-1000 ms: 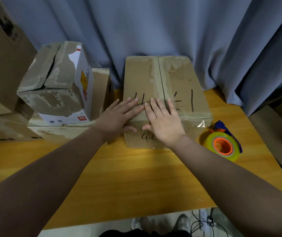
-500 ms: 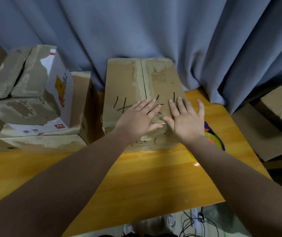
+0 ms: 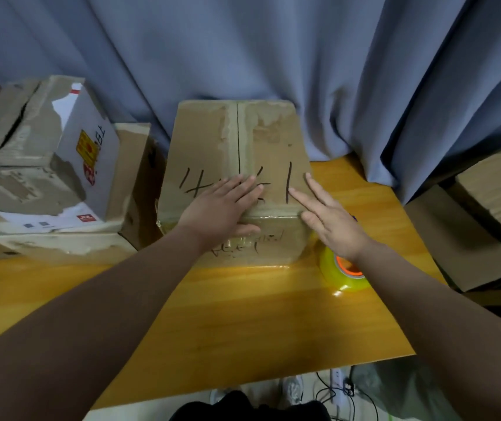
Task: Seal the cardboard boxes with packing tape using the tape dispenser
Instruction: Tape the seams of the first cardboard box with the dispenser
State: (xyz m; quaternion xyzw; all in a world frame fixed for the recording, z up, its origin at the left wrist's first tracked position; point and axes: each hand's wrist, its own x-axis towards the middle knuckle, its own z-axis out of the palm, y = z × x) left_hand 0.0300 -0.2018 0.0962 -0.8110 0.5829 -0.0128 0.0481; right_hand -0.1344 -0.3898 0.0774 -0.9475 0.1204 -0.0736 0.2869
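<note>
Left hand (image 3: 222, 208) flat, pressing box (image 3: 237, 141) top. Right hand (image 3: 331, 220) spread at corner. Suggest rubbing tape (image 3: 276, 221) outward, firm over edge. Dispenser (image 3: 342, 273) under right wrist.

Red "JD" logo on white box (image 3: 106, 180); black marker scrawl on cardboard box (image 3: 206, 141), unreadable.

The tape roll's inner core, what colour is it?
Orange, within the yellowish tape roll; the head view shows it.
</note>
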